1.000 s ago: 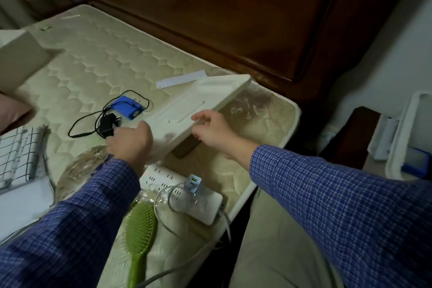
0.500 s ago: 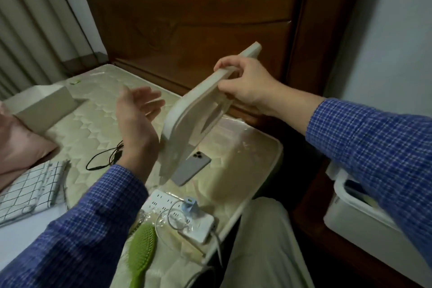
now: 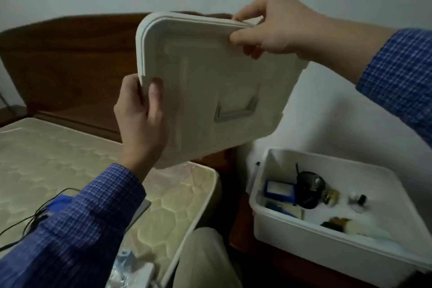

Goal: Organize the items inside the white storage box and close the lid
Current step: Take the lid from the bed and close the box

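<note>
I hold the white lid (image 3: 210,82) up in the air, its flat face toward me, a grey handle on its lower right part. My left hand (image 3: 140,117) grips its left edge, thumb on the front. My right hand (image 3: 271,23) pinches its top right edge. The white storage box (image 3: 327,243) stands open at the lower right on a dark wooden stand, below and right of the lid. Inside lie a blue-framed item (image 3: 279,189), a black round container (image 3: 309,189), small bottles (image 3: 356,200) and a brush-like tuft (image 3: 346,228).
The quilted mattress (image 3: 70,159) fills the lower left, with a black cable (image 3: 28,222) and a blue item (image 3: 58,201) partly behind my left sleeve. A brown wooden headboard (image 3: 70,58) stands behind. My knee (image 3: 205,259) sits between bed and stand.
The lid has swung up from edge-on to face me and moved right toward the box. My left hand, open beside it before, now grips its left edge. The view has turned right.
</note>
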A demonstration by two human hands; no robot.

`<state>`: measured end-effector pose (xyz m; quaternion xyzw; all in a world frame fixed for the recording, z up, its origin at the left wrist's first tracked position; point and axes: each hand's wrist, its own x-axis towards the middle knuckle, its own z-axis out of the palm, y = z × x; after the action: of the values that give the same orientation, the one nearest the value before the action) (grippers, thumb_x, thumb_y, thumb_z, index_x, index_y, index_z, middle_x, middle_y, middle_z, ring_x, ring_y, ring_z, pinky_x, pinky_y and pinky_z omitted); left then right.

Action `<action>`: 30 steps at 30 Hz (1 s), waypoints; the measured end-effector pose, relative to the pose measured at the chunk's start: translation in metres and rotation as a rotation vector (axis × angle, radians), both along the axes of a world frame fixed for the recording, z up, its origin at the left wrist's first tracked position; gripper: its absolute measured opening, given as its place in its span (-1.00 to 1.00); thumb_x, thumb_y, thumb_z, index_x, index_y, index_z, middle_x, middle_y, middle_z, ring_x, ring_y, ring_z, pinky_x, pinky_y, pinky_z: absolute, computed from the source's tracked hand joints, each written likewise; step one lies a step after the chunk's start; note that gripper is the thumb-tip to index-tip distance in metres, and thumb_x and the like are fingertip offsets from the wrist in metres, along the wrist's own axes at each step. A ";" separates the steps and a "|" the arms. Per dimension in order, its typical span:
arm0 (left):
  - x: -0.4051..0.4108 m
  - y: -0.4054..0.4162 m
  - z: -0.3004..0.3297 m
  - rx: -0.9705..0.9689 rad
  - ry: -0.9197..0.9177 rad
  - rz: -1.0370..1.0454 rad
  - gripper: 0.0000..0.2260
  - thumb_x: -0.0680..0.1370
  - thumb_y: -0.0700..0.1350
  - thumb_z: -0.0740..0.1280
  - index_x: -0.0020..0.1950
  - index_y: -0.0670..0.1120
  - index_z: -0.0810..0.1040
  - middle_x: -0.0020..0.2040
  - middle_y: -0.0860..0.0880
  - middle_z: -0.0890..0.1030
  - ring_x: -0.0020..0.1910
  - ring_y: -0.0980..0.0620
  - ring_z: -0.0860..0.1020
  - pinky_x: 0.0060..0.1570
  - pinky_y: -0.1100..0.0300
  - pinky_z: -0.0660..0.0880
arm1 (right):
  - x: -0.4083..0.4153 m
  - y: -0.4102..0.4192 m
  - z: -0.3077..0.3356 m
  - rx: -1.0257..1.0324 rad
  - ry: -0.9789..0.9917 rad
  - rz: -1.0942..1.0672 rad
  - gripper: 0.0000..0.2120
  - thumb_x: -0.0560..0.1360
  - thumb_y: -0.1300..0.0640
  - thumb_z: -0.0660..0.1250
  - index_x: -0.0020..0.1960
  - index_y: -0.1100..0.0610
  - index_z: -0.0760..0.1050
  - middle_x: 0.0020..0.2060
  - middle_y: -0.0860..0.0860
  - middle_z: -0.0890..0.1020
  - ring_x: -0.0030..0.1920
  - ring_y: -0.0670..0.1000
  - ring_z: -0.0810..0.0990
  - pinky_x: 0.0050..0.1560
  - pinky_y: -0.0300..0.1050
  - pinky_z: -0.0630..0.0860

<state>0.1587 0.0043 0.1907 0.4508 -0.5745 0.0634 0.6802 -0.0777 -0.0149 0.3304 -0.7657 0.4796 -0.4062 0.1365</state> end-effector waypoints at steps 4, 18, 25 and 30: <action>-0.048 -0.020 0.010 0.167 0.178 -0.237 -0.80 0.61 0.05 0.25 -0.08 -0.05 0.51 -0.20 0.09 0.52 -0.26 0.21 0.46 -0.28 0.27 0.46 | -0.083 0.008 -0.028 -0.113 -0.004 -0.182 -0.54 0.54 0.03 0.40 0.42 0.02 0.44 -0.27 -0.05 0.68 -0.36 -0.14 0.66 -0.33 -0.47 0.46; -0.157 -0.110 -0.101 1.031 0.337 -0.612 -0.77 0.59 0.05 0.36 0.02 -0.11 0.63 -0.10 -0.09 0.73 -0.20 -0.10 0.72 -0.25 0.03 0.64 | -0.293 0.085 -0.255 0.038 -0.385 -0.760 -0.85 0.60 0.15 0.35 0.13 0.03 0.63 -0.23 -0.22 0.69 -0.26 -0.22 0.65 -0.30 -0.45 0.48; -0.186 -0.116 -0.162 1.112 0.181 -0.676 -0.77 0.58 -0.26 0.27 0.24 -0.19 0.50 0.11 -0.25 0.62 -0.02 -0.18 0.64 -0.04 -0.06 0.63 | -0.311 0.063 -0.308 0.222 -0.567 -0.953 -0.85 0.57 0.17 0.36 -0.12 0.19 0.64 -0.36 -0.08 0.63 -0.33 -0.08 0.54 -0.33 -0.29 0.44; -0.196 -0.120 -0.179 1.116 0.005 -0.726 -0.80 0.58 -0.22 0.24 0.19 -0.18 0.50 0.12 -0.27 0.60 0.13 -0.30 0.58 0.21 -0.26 0.52 | -0.317 0.034 -0.327 0.348 -0.519 -0.999 -0.82 0.56 0.16 0.31 -0.16 0.19 0.63 -0.35 0.00 0.61 -0.31 0.03 0.55 -0.29 -0.18 0.45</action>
<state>-0.0374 -0.1159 0.0112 0.5134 -0.6351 -0.4774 0.3243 -0.3948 0.0193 0.0036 -0.2887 0.7928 -0.5107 0.1652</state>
